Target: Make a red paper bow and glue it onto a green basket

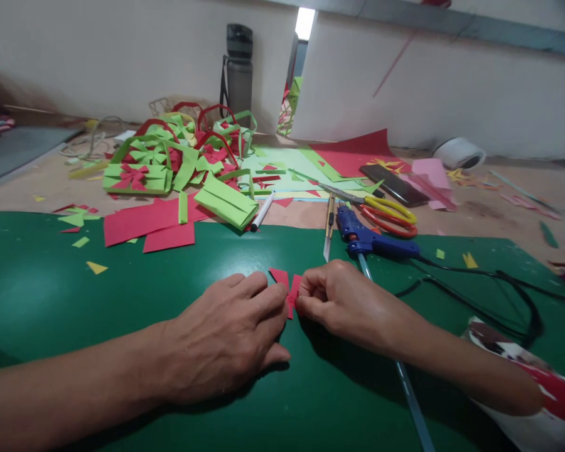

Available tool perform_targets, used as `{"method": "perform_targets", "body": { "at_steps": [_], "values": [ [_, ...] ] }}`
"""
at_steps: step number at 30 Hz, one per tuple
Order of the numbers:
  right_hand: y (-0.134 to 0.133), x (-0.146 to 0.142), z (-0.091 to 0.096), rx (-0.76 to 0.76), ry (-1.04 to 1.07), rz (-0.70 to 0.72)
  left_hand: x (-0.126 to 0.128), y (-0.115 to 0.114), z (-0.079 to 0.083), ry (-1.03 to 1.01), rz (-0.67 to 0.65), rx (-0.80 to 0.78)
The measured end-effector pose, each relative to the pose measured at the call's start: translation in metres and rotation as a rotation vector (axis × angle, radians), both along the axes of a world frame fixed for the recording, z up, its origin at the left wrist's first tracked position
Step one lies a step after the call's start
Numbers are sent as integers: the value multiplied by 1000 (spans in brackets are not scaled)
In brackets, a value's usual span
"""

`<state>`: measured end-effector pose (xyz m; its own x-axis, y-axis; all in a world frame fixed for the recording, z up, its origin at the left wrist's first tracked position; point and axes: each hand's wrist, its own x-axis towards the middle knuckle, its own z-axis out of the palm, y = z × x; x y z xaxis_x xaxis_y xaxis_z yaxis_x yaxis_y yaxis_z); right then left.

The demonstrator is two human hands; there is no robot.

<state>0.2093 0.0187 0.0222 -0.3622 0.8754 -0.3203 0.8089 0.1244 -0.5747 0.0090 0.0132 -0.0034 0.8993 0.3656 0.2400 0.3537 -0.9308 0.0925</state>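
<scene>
A small red paper bow with pointed, petal-like strips lies on the green cutting mat. My left hand rests palm down, its curled fingertips pressing the bow's left side while the thumb lies apart on the mat. From the right, my right hand pinches the bow's edge between thumb and bent fingers. Part of the bow is hidden under the fingers. Just beyond my right hand lie a blue hot glue gun with a glue stick in it and a utility knife with its blade out.
Scissors and a dark phone lie behind the glue gun. Its black cord runs right. Green paper bags, red paper strips, a marker and scraps crowd the back. A bottle stands by the wall.
</scene>
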Motion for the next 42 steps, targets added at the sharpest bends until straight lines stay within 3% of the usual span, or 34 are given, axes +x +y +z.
{"method": "perform_targets", "body": {
  "at_steps": [42],
  "values": [
    [0,-1,-2,56,-7,8,0,0,-2,39,24,-15]
  ]
}}
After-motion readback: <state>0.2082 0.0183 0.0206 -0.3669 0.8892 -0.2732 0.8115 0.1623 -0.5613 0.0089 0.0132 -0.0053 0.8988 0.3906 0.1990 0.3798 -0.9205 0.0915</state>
